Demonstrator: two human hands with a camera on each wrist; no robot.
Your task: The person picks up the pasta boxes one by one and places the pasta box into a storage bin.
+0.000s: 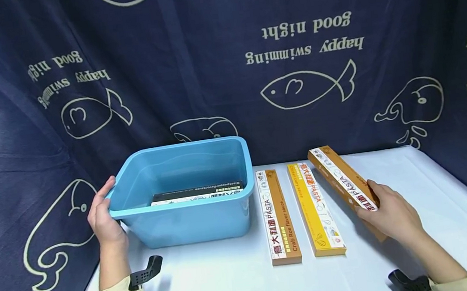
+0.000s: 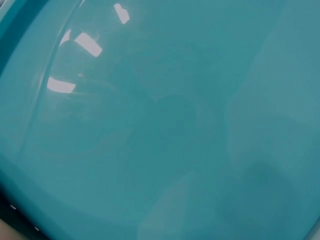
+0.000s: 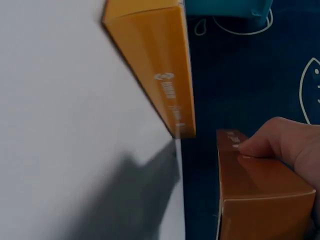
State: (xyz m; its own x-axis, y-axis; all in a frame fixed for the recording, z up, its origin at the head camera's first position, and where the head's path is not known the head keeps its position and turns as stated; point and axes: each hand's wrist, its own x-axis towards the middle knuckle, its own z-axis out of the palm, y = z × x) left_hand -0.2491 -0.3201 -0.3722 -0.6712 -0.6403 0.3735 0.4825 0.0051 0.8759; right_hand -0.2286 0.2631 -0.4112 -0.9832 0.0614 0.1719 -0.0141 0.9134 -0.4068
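Note:
My left hand (image 1: 105,220) rests against the outer left side of a light blue plastic bin (image 1: 186,225), its fingers along the rim and its thumb hidden. Inside the bin lies a black-and-white pasta box (image 1: 197,193). At the right, my right hand (image 1: 394,211) grips the near part of a brown-and-white pasta box (image 1: 343,176), thumb on one side and fingers on the other. This box slants over the table with a shadow beneath. The right wrist view shows the thumb (image 3: 270,140) pressed on its brown side. Only blue plastic (image 2: 160,120) fills most of the left wrist view.
Between bin and right hand, a brown-and-white crab roe pasta box (image 1: 278,217) and a yellow-and-white curry pasta box (image 1: 316,208) lie side by side on the white table (image 1: 214,282). A dark blue fish-print curtain (image 1: 208,71) stands behind and at both sides.

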